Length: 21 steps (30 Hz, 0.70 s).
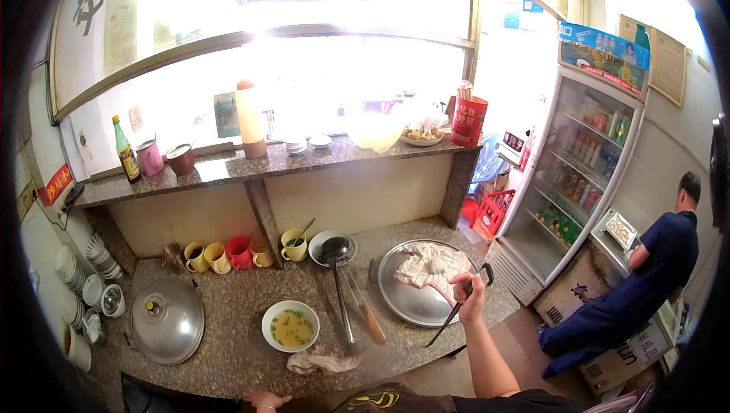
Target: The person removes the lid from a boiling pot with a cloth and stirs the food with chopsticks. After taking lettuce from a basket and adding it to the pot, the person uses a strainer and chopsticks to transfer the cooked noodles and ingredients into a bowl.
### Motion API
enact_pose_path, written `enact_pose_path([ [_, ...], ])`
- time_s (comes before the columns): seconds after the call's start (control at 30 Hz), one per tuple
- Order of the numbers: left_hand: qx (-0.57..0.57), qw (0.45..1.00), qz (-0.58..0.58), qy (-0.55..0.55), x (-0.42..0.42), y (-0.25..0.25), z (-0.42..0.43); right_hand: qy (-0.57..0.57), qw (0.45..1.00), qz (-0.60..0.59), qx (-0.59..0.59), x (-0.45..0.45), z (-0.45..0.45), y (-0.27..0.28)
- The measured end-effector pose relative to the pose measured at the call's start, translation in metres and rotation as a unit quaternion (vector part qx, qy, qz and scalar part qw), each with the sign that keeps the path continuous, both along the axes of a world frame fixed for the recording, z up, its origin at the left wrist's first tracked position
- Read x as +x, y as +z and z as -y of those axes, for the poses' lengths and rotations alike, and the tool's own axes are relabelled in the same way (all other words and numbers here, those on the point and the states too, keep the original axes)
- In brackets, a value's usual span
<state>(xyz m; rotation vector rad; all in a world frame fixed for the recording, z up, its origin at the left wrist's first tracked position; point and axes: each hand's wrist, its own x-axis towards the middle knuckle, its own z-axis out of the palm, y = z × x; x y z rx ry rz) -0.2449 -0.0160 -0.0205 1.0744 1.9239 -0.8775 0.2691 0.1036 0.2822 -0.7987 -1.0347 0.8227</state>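
My right hand (pixel 469 297) is closed around the black handle of a long thin dark tool (pixel 445 325), held over the edge of a round metal lid (pixel 390 270). On the lid lies a crumpled whitish cloth (pixel 433 262). My left hand (pixel 268 399) rests at the counter's front edge, fingers spread, holding nothing. Between my hands stand a white bowl of yellow soup with green bits (pixel 290 327) and a crumpled cloth (pixel 323 360). Behind them a black ladle (pixel 334 252) leans in a metal bowl (pixel 348 238), beside a wooden-handled strainer (pixel 372 325).
Another domed lid (pixel 168 320) sits on the counter (pixel 236 299) at left. Cups (pixel 239 252) line the back, below a raised shelf (pixel 350 160) with bottles and a red tub (pixel 468 120). At right are a drinks fridge (pixel 576 177) and a person in dark blue (pixel 646 268).
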Motion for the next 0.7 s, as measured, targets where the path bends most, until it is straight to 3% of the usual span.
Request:
enact_pose_path([
  [0.7,0.03,0.995,-0.036,0.087,0.016,0.024,-0.005,0.027,0.999,0.002,-0.016,-0.015,-0.016,0.001],
])
